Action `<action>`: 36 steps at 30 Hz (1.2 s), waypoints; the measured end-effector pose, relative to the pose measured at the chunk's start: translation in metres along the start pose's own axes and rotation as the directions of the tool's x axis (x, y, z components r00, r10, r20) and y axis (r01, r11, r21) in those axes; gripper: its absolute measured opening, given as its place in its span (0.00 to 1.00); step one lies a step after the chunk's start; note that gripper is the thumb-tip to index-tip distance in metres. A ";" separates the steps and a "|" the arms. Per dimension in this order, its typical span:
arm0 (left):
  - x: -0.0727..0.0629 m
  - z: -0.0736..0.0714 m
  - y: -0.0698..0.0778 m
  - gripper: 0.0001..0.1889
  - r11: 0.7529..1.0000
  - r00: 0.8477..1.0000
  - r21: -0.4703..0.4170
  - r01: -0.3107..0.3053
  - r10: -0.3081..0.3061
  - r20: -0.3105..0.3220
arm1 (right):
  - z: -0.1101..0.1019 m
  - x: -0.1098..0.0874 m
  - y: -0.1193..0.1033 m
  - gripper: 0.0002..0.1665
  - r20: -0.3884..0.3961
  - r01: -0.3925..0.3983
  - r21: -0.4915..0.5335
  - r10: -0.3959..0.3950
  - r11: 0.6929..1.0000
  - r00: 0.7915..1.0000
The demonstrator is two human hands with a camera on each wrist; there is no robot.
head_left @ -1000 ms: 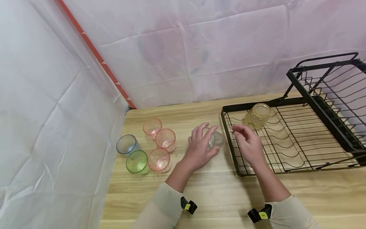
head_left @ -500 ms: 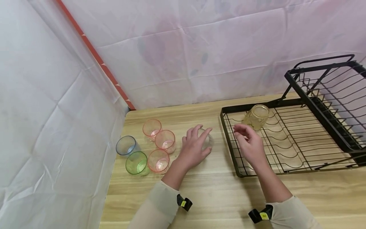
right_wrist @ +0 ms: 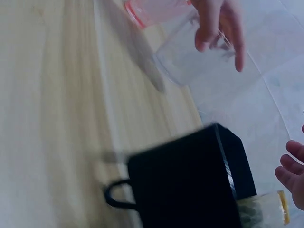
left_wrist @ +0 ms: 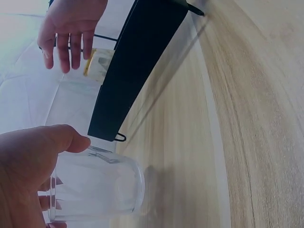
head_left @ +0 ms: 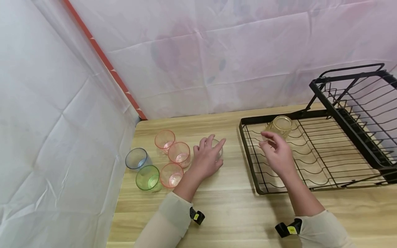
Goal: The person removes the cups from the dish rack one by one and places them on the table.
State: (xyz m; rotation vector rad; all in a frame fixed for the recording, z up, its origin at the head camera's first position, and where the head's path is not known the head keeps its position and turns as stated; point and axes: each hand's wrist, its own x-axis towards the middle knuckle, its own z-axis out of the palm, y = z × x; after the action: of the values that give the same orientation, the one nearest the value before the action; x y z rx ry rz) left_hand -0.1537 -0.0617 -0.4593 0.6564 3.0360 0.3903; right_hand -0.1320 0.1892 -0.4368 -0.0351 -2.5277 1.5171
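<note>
My left hand grips a clear drinking glass from above, its thumb at the rim and its fingers on the far side. In the left wrist view the base of that glass is close over the table; in the head view the hand covers most of it. My right hand is over the left part of a black dish rack, fingers loosely bent and holding nothing. Just beyond its fingertips an amber glass stands upside down in the rack.
Left of the clear glass, several upright glasses stand grouped: red-rimmed ones, a green-rimmed one and a blue-rimmed one. The rack's raised upper tier rises at the right. A pale cloth wall borders the table.
My left hand has moved left with the clear glass, away from the rack and closer to the red-rimmed glasses. My right hand has shifted slightly right over the rack.
</note>
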 end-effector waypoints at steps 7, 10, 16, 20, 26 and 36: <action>0.002 -0.001 -0.004 0.39 0.999 1.000 0.035 0.015 -0.016 0.004 | -0.020 0.021 0.001 0.25 -0.030 0.001 -0.085 -0.003 0.996 1.000; 0.004 -0.001 -0.006 0.39 0.999 1.000 0.050 0.014 -0.014 0.001 | -0.024 0.028 0.002 0.24 -0.038 0.034 -0.118 -0.039 0.992 0.999; 0.001 -0.001 -0.010 0.38 0.998 1.000 0.064 -0.005 0.004 0.011 | -0.025 0.033 0.004 0.24 -0.025 0.085 -0.170 -0.090 0.982 0.996; 0.000 0.002 -0.013 0.37 0.996 1.000 0.094 -0.010 0.009 0.012 | -0.024 0.034 0.006 0.23 -0.012 0.103 -0.178 -0.107 0.979 0.994; 0.000 0.002 -0.016 0.37 0.996 1.000 0.091 0.003 -0.003 -0.006 | -0.022 0.037 0.010 0.24 0.000 0.091 -0.199 -0.093 0.976 0.996; 0.000 0.006 -0.019 0.36 0.999 0.999 0.049 0.011 -0.009 -0.047 | -0.021 0.040 0.012 0.25 0.010 0.076 -0.229 -0.076 0.970 0.997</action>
State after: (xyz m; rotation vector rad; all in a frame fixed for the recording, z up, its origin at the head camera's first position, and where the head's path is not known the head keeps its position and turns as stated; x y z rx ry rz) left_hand -0.1608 -0.0773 -0.4702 0.6427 3.1011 0.3371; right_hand -0.1685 0.2179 -0.4317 0.0297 -2.6596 1.1916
